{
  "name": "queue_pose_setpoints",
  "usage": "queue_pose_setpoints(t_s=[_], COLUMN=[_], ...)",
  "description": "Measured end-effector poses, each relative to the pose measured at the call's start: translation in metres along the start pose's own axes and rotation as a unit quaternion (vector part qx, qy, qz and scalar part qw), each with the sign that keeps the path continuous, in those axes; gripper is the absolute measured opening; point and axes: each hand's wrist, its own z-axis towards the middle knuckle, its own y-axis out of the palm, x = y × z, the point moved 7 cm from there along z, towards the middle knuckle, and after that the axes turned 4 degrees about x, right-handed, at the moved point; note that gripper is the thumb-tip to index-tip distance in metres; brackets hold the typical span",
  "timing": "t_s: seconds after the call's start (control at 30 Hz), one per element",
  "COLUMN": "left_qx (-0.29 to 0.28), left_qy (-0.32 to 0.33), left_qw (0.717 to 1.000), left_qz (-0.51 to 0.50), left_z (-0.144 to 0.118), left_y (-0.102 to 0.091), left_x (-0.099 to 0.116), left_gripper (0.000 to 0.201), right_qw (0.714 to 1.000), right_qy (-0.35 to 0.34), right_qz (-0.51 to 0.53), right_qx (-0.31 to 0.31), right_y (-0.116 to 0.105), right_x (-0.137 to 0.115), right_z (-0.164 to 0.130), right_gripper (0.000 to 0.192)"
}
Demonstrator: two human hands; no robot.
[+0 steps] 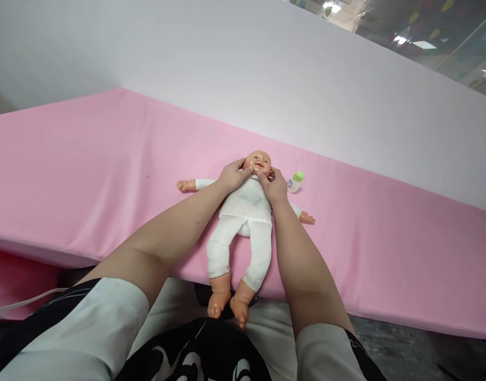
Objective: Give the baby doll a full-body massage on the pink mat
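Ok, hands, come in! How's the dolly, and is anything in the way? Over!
Left hand and right hand cupping the head from both sides. Doll face-up on pink cover. Green-topped bottle close by right hand, not blocking.

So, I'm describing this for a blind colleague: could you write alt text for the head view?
A person's left hand and right hand cup the head of a doll in white, lying face-up on a pink-covered table, feet past the near edge. A green-topped bottle is beside the right hand.
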Motion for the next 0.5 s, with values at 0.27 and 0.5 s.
queue_pose_setpoints(t_s=[0.27,0.5], left_qx=[0.003,0.012], left_qy=[-0.009,-0.008], left_qw=[0.999,1.0], left_qz=[0.043,-0.006], left_z=[-0.004,0.003], left_y=[-0.002,0.0], left_x=[0.009,-0.006], left_gripper=[0.057,0.051], right_qw=[0.999,0.998], right_qy=[-0.01,-0.045], right_qz=[-0.046,-0.011], right_qx=[0.004,-0.046], right_y=[0.001,-0.001], right_x=[-0.001,0.006], right_z=[0.001,0.008], right_gripper=[0.069,0.052])
